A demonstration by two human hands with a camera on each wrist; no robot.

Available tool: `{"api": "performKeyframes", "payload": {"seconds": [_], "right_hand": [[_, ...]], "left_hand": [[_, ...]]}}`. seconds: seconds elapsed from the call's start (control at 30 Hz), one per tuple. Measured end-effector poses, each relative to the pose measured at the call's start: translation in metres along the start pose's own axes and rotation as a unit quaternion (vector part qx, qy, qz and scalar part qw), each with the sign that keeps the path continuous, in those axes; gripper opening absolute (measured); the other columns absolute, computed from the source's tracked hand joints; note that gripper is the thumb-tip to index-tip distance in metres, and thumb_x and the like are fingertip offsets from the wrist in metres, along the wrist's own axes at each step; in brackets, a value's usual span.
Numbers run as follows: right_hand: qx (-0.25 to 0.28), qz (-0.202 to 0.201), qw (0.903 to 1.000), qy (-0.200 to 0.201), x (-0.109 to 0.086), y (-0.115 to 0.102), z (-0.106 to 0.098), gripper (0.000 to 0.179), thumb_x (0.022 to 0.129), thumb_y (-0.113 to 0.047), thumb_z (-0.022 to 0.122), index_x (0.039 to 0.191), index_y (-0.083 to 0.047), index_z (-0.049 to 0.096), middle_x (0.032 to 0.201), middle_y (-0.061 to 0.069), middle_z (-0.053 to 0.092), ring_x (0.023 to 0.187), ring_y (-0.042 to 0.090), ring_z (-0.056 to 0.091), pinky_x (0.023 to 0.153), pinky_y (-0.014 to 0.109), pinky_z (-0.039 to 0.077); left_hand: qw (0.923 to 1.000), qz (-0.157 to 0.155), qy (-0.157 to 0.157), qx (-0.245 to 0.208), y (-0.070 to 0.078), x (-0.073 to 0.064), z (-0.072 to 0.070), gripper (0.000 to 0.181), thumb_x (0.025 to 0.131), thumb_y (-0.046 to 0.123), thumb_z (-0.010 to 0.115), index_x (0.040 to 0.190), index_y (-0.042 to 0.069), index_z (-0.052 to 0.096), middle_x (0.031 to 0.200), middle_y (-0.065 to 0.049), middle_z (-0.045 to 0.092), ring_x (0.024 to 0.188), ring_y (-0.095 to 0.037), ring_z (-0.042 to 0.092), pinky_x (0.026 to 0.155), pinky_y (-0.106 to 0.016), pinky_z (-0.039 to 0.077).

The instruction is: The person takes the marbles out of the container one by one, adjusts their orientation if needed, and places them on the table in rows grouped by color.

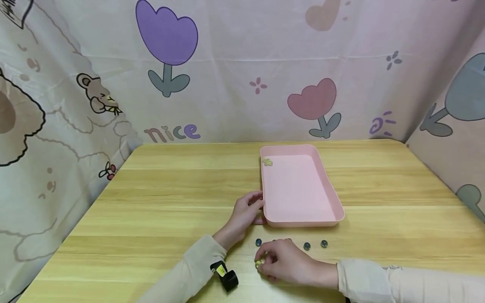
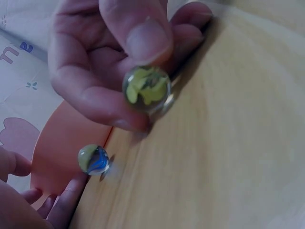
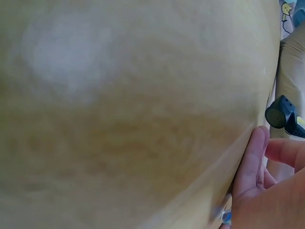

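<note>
The pink tray (image 1: 299,189) lies lengthwise on the table. My left hand (image 1: 244,214) rests its fingers against the tray's left side, near the front corner; in the left wrist view this hand (image 2: 24,200) shows at lower left. In front of the tray my right hand (image 1: 286,261) pinches a yellow-green glass marble (image 2: 147,86) between thumb and fingers, close over the table. A row of dark marbles (image 1: 307,246) lies between hand and tray, some partly hidden behind my right hand. One marble (image 2: 93,160) with blue and yellow swirls sits near the tray wall.
A small yellow-green cluster (image 1: 267,162) sits in the tray's far left corner. The wooden table (image 1: 182,185) reaches back to a printed curtain (image 1: 235,71). A black wrist camera (image 1: 226,277) is strapped at my left sleeve.
</note>
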State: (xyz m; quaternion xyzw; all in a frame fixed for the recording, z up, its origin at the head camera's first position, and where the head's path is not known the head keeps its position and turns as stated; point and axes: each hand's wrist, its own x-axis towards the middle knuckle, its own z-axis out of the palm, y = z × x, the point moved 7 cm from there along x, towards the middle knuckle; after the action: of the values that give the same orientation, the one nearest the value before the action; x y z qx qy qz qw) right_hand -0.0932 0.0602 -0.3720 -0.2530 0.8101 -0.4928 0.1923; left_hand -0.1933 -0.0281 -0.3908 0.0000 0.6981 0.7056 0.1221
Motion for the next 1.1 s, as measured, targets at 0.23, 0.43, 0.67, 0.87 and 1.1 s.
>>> {"api": "performKeyframes", "payload": {"seconds": [0.23,0.43,0.67,0.87,1.1], "right_hand": [[0.004,0.01,0.9999,-0.004,0.0,-0.001,0.0,0.011,0.083,-0.002,0.067,0.09,-0.011,0.067,0.055,-0.005,0.059,0.047,0.003,0.053,0.046,0.014,0.039],[0.005,0.016,0.9998,-0.005,0.0,0.0,0.0,0.012,0.083,-0.003,0.067,0.091,-0.011,0.067,0.055,-0.004,0.059,0.047,0.004,0.052,0.047,0.015,0.039],[0.001,0.018,0.9998,-0.009,-0.001,0.0,-0.001,0.013,0.083,-0.002,0.068,0.094,-0.01,0.067,0.057,-0.005,0.059,0.049,0.005,0.055,0.047,0.016,0.041],[-0.016,0.028,0.999,-0.032,-0.004,-0.002,-0.004,0.017,0.083,-0.004,0.07,0.099,-0.008,0.065,0.06,-0.007,0.06,0.053,0.004,0.055,0.06,0.017,0.047],[-0.054,0.01,0.9979,-0.033,-0.01,-0.005,-0.008,0.023,0.082,-0.005,0.069,0.104,-0.006,0.064,0.062,-0.014,0.057,0.056,-0.001,0.052,0.06,0.016,0.048]], "left_hand": [[1.0,0.003,-0.004,0.0,0.002,0.0,0.0,0.039,0.097,0.01,0.054,0.134,-0.003,0.051,0.121,-0.016,0.056,0.101,-0.024,0.059,0.065,-0.033,0.061],[1.0,0.003,-0.004,0.0,0.002,-0.001,0.001,0.039,0.097,0.01,0.054,0.134,-0.002,0.051,0.121,-0.015,0.056,0.1,-0.023,0.06,0.064,-0.032,0.061],[1.0,0.008,-0.003,0.0,0.002,-0.001,0.001,0.04,0.097,0.012,0.055,0.134,-0.002,0.051,0.122,-0.015,0.056,0.101,-0.022,0.06,0.065,-0.033,0.061],[1.0,0.005,-0.006,-0.001,0.0,0.0,0.001,0.039,0.097,0.011,0.054,0.134,-0.002,0.051,0.123,-0.015,0.056,0.101,-0.023,0.06,0.066,-0.032,0.061],[0.9999,0.008,-0.004,-0.005,0.0,0.002,0.001,0.038,0.096,0.009,0.054,0.133,-0.003,0.052,0.121,-0.015,0.057,0.101,-0.023,0.06,0.065,-0.032,0.061]]}}
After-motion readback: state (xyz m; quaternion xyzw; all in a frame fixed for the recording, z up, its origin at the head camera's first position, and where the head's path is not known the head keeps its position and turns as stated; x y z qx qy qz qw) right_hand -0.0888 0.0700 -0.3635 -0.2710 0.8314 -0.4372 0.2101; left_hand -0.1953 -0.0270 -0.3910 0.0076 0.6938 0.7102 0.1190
